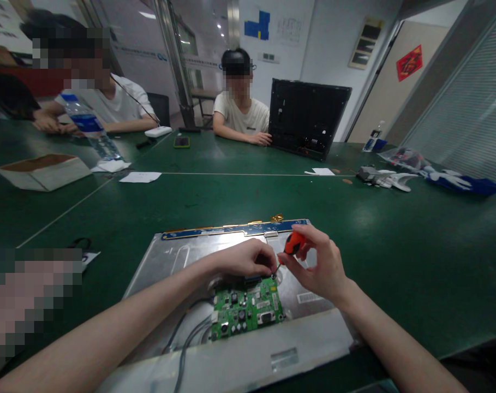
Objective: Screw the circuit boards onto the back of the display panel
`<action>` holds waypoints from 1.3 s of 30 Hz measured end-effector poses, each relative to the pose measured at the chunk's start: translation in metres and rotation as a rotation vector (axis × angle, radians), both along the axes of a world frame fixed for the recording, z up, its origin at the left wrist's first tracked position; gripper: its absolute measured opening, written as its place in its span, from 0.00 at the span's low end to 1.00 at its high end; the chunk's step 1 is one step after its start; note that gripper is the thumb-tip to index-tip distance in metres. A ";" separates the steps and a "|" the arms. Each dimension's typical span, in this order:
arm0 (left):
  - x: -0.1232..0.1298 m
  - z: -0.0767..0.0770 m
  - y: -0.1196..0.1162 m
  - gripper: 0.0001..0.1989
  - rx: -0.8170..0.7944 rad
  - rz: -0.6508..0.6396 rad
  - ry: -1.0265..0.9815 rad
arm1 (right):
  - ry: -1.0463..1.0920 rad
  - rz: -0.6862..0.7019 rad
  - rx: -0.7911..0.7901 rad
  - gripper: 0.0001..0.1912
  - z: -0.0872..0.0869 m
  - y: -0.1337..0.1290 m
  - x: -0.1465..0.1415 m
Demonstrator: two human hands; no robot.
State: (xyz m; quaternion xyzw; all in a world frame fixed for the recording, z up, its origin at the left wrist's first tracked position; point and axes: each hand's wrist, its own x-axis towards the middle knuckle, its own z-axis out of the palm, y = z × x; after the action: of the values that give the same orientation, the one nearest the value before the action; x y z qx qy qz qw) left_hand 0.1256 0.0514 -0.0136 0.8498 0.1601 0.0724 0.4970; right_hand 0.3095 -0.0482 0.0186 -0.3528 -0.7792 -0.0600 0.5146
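A red and black screwdriver [293, 243] is gripped in my right hand [323, 265], its shaft slanting down to the upper right corner of a green circuit board [248, 308]. Close by that tip, my left hand [251, 256] has its fingers bent and pressed together; whatever they pinch, if anything, is hidden. The board lies on the metal back of a display panel [149, 278], with grey cables [190, 335] running from its left side. Along the panel's far edge runs a narrow blue circuit strip [231, 230].
Across the green table [215, 191] sit two people, one touching an upright black monitor housing [309, 117]. At left stand a water bottle [90, 131] and an open box [45, 174]. Gloves [389, 178] and plastic bags [407, 157] lie at far right.
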 end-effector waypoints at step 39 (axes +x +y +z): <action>-0.001 -0.002 -0.001 0.06 -0.043 -0.015 0.006 | -0.017 -0.010 -0.054 0.26 0.006 -0.003 0.004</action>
State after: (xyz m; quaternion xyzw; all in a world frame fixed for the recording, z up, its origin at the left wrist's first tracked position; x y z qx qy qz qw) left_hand 0.1242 0.0504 -0.0158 0.8402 0.1566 0.0627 0.5153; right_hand 0.3131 -0.0513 0.0243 -0.3700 -0.7830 -0.0443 0.4980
